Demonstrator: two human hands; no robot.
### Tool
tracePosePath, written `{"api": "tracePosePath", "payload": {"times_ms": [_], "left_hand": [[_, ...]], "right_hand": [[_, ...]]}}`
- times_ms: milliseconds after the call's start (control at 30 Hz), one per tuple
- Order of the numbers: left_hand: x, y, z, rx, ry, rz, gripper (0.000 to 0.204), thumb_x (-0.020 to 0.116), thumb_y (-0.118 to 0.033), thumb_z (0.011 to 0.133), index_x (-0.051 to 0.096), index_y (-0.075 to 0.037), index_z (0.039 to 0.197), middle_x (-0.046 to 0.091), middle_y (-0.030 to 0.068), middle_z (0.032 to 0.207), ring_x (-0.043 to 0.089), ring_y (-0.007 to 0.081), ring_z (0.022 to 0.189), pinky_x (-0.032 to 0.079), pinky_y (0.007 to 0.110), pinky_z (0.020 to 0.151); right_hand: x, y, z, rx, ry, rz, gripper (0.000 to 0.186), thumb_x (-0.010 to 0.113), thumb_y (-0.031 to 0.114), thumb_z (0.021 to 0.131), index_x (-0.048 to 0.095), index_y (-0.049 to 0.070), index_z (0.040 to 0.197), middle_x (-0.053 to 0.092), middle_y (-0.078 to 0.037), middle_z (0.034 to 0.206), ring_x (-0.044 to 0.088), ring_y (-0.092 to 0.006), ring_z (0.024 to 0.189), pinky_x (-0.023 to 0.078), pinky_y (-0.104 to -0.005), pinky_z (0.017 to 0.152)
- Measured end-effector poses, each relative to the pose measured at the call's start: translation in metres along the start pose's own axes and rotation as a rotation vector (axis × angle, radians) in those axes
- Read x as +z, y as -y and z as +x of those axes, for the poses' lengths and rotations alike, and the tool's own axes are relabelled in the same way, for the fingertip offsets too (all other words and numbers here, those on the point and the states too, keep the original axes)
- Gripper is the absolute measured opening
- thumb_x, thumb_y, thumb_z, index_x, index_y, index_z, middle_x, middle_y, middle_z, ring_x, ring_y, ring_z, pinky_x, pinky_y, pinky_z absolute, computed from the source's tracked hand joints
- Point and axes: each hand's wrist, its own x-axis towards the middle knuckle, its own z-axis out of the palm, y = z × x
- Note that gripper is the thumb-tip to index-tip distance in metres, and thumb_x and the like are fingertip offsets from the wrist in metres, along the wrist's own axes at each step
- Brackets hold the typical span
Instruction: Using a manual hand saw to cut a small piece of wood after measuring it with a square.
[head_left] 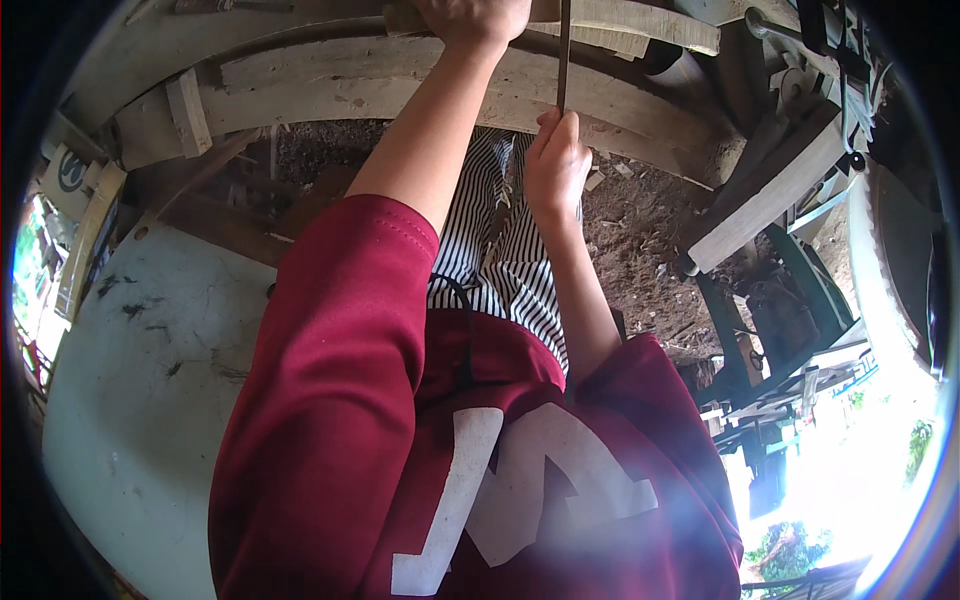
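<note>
My right hand (pixel 557 165) is closed around the lower end of a thin, dark, straight strip (pixel 565 60), perhaps metal. The strip runs up past the top edge of the picture, so its kind does not show. My left hand (pixel 473 20) is stretched farther out, at the top edge, beside a short piece of wood (pixel 403 17). Its fingers are hidden or cut off. Below both hands a long, curved-looking wooden beam (pixel 330 80) crosses the view.
A pale flat panel (pixel 140 400) with dark smudges lies at my left. To the right, a thick timber (pixel 770 190) slants near a dark metal frame (pixel 735 330). Dirt ground (pixel 640 240) strewn with wood chips shows beyond my striped trousers.
</note>
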Motion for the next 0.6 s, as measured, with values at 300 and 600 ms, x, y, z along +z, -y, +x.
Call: {"api": "tracePosePath", "payload": {"times_ms": [300, 600], "left_hand": [[-0.005, -0.001, 0.000, -0.017, 0.031, -0.007, 0.065, 0.043, -0.012, 0.077, 0.020, -0.029, 0.135, 0.023, 0.0277, 0.133, 0.017, 0.0412, 0.126, 0.017, 0.052, 0.100], [0.007, 0.007, -0.002, 0.220, -0.147, -0.066, 0.035, 0.052, -0.011, 0.072, 0.048, -0.011, 0.107, 0.039, 0.0194, 0.124, 0.033, 0.0364, 0.117, 0.027, 0.051, 0.092]], "right_hand": [[-0.003, -0.005, -0.008, 0.000, 0.012, -0.026, 0.022, 0.041, 0.013, 0.089, 0.046, 0.001, 0.071, 0.057, -0.015, 0.056, 0.057, -0.0307, 0.046, 0.044, -0.0365, 0.037], [-0.011, -0.009, 0.015, -0.058, -0.002, 0.050, 0.021, 0.041, 0.013, 0.089, 0.049, 0.001, 0.074, 0.059, -0.016, 0.062, 0.059, -0.0309, 0.054, 0.047, -0.0377, 0.044]]}}
